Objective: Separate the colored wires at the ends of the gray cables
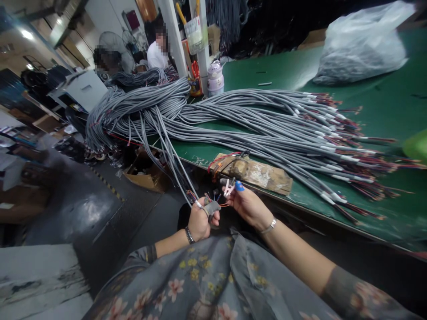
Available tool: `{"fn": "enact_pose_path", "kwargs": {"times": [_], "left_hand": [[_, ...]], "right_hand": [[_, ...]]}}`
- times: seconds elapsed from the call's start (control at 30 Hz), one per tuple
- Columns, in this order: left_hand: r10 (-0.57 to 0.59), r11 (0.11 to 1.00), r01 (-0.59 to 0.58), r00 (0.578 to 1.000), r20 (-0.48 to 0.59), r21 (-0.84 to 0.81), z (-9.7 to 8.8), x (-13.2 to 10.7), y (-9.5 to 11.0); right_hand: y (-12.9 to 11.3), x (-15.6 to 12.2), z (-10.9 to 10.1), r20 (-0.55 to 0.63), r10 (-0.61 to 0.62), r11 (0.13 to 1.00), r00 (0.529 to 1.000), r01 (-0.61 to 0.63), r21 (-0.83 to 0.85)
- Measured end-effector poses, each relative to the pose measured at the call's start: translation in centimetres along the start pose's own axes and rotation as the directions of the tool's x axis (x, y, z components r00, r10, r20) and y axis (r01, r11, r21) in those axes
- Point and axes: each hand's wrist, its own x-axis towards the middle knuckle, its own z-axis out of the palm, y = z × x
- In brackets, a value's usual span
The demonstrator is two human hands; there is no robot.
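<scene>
In front of my body, my left hand [199, 223] is closed around the end of a grey cable [184, 173], where thin coloured wires fan out. Grey wrapping [212, 207] covers what looks like its thumb. My right hand [249, 206] pinches a small whitish connector-like piece [228, 189] close to those wires; its exact kind is too small to make out. Blue tape [239, 186] is wrapped round a right fingertip. An orange wire [227, 205] runs between the two hands. Just beyond them, a worn wooden block [267, 177] with a wire and clip lies at the bench edge.
A large bundle of grey cables [227, 113] with stripped coloured ends stretches across the green bench [376, 222]. Behind stand a lilac bottle [215, 79] and a plastic bag [363, 49]. An open cardboard box [150, 175] sits below. Co-workers sit at the back left.
</scene>
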Motion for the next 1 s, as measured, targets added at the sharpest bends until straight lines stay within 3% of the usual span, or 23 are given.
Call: {"fn": "enact_pose_path", "kwargs": {"times": [0.3,0.6,0.7,0.87,1.0], "left_hand": [[-0.019,0.997,0.016,0.999,0.034,0.072,0.7,0.3,-0.2],[-0.021,0.997,0.018,0.999,0.037,0.069,0.3,0.2,-0.2],[-0.021,0.997,0.019,1.0,0.023,0.081,-0.3,0.0,-0.3],[0.013,0.992,-0.019,0.999,0.047,0.125,-1.3,-0.3,-0.8],[0.04,0.98,-0.063,0.991,0.125,0.19,-1.6,-0.2,-1.2]], "right_hand": [[0.3,1.1,0.0,-0.025,0.023,0.992,0.999,-0.019,0.126],[0.8,0.7,-0.1,-0.02,0.038,0.992,0.999,-0.035,0.117],[0.7,0.1,-0.7,0.019,0.074,0.997,0.997,-0.075,0.032],[0.1,-1.1,-1.1,0.151,0.283,0.929,0.947,-0.231,-0.291],[-0.3,-1.4,-0.4,0.129,0.232,0.894,0.964,-0.16,-0.418]]}}
